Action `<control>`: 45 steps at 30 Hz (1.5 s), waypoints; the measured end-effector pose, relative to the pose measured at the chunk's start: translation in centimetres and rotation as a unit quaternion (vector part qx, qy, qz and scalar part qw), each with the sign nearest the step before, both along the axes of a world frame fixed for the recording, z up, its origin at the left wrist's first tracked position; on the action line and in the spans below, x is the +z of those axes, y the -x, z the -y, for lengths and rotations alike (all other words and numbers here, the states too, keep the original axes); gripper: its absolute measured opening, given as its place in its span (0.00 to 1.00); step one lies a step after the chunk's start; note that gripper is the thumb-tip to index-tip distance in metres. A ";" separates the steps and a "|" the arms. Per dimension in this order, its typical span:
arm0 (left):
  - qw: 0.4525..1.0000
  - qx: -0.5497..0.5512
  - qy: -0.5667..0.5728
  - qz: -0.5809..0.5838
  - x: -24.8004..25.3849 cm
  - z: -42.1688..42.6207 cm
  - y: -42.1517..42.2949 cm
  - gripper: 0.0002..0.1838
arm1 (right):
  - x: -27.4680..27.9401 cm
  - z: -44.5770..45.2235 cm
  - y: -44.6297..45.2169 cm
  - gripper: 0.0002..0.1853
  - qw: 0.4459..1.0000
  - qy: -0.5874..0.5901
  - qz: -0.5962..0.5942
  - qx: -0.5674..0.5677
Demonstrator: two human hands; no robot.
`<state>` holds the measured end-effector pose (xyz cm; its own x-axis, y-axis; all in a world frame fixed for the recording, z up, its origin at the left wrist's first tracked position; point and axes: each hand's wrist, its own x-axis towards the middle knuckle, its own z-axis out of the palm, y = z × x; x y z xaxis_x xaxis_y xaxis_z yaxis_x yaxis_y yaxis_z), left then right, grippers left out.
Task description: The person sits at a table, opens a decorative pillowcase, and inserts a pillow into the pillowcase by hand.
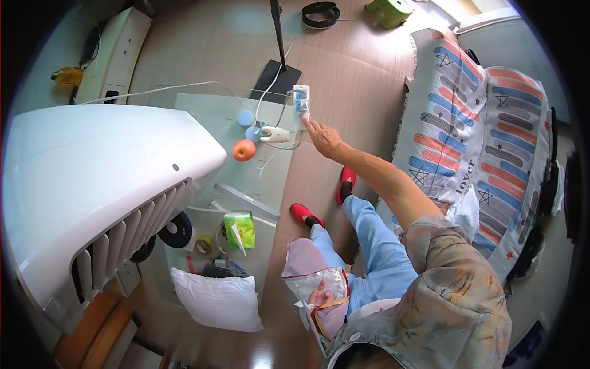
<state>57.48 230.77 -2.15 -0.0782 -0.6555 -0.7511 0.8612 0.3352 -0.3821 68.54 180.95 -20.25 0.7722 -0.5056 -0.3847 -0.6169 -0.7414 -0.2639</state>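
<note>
My right hand (324, 139) reaches out over the table's edge, fingers extended. Its fingertips are at the near end of a white and blue power strip (300, 98) with plugs and cables in it; whether they touch it I cannot tell. On my lap, my left hand (321, 294) is at a pinkish see-through bag (307, 258) with red trim, its fingers curled against it and partly hidden. Left of my right hand lie a white hand-shaped object (275, 134), a red apple (244, 150) and two blue round lids (246, 118) on the glass table (203, 117).
A large white slatted appliance (110, 147) fills the left. A green pack (239, 230), a tape roll (204, 245) and a white pillow (218, 299) lie nearer. A black stand base (275, 80) is behind the table. Right is a patterned sofa (442, 123). Cables cross the tabletop.
</note>
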 end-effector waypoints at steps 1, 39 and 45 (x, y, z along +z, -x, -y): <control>1.000 0.001 -0.002 -0.001 0.0 0.2 0.1 0.21 | -0.4 0.1 0.1 0.36 1.000 -0.002 0.022 0.003; 0.953 -0.300 0.049 0.018 0.0 36.8 -5.5 0.21 | -1.6 4.1 42.4 0.19 0.898 -0.260 -0.130 -0.329; 0.938 -0.291 0.183 -0.052 -2.7 46.0 -6.7 0.22 | -2.0 16.6 37.4 0.20 0.881 -0.254 -0.017 -0.399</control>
